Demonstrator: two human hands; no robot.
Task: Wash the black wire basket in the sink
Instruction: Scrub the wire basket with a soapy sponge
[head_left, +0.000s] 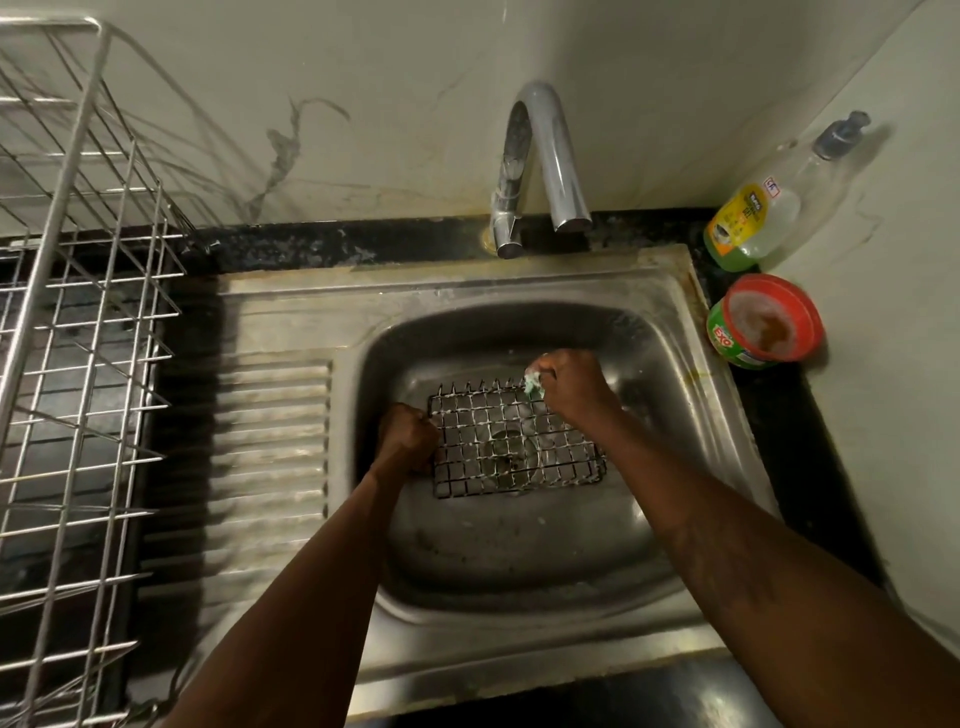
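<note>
The black wire basket (514, 447) lies in the steel sink (670, 364), over the drain, with white suds along its wires. My left hand (408, 436) is closed on the basket's left edge. My right hand (571, 384) is closed on a green scrub pad (533, 385) and presses it against the basket's far right corner.
A chrome tap (540, 166) arches over the sink's back rim; no water is running. A dish soap bottle (763, 208) and a red-lidded tub of dish bar (763, 325) stand at the right. A steel wire dish rack (78, 312) fills the left counter beside the ribbed drainboard (270, 457).
</note>
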